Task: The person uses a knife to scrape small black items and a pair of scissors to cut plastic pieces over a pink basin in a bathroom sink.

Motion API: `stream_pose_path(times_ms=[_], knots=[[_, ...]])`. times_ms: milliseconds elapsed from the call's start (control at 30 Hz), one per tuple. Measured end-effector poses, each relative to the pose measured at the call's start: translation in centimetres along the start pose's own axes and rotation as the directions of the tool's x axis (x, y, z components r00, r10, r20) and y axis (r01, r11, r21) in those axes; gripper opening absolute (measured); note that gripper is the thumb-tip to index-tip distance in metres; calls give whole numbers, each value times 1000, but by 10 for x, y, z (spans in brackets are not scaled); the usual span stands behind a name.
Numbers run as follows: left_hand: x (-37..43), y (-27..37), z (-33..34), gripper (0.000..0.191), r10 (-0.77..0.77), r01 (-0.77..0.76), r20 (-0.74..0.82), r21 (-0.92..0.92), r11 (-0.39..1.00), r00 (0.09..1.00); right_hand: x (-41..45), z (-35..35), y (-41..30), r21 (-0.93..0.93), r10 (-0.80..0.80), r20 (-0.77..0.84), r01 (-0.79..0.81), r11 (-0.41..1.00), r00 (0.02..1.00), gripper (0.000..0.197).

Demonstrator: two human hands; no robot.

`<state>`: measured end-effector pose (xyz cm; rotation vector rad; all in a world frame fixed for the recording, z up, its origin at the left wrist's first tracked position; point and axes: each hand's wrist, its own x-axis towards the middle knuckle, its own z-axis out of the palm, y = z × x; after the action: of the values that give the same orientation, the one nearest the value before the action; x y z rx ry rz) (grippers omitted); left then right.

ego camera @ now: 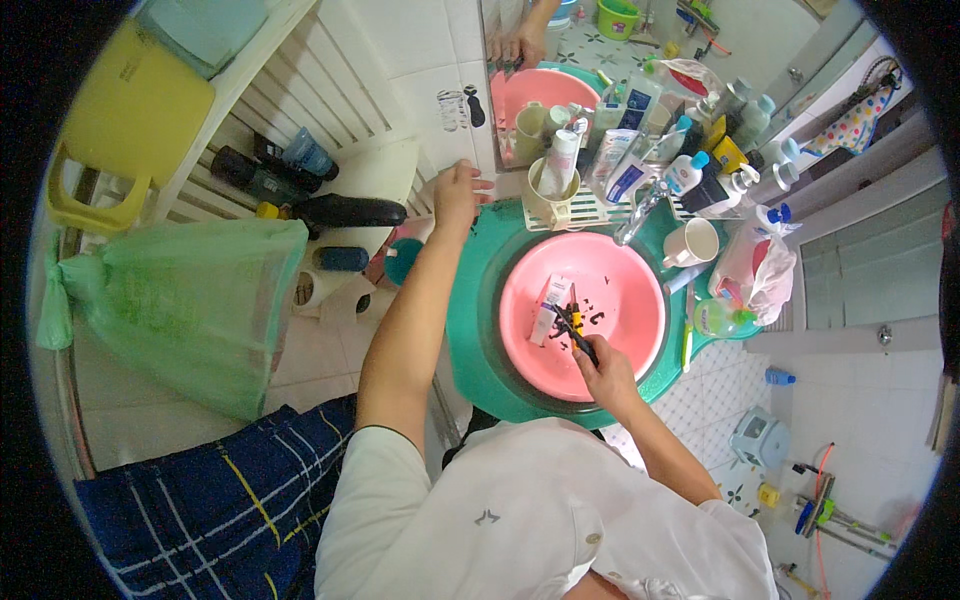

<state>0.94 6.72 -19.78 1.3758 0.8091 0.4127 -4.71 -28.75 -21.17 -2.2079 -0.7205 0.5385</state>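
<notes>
My right hand (611,375) grips a slim tool by its black handle (586,349), held over a pink plastic basin (517,367). Inside the basin lie a white tube or box (550,304) bearing writing, a yellow-and-black handled tool (577,313) and many small black scraps (596,318). The basin sits in the sink of a green countertop (472,352). My left hand (456,196) is stretched forward to the counter's back left edge by the wall, near the mirror; its fingers are spread and nothing shows in them. Black marks (452,110) and a black patch (474,106) are on the wall tile beyond it.
Behind the basin are a metal faucet (641,216), a cup (546,196) with tubes, and several bottles (684,174). A white mug (691,242) and a green-handled brush (687,337) stand or lie at the right. A green bag (180,307) hangs at the left beside a shelf.
</notes>
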Motion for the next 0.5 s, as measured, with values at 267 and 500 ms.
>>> stream_pose_path(times_ms=[267,500], knots=[[-53,-79,18,21,375,-331,-48,375,866,926,-5,2,6,19,31,9,-31,999,999,28],[-100,-99,20,22,151,-150,19,260,954,988,-2,4,5,20,71,55,-72,997,996,30]])
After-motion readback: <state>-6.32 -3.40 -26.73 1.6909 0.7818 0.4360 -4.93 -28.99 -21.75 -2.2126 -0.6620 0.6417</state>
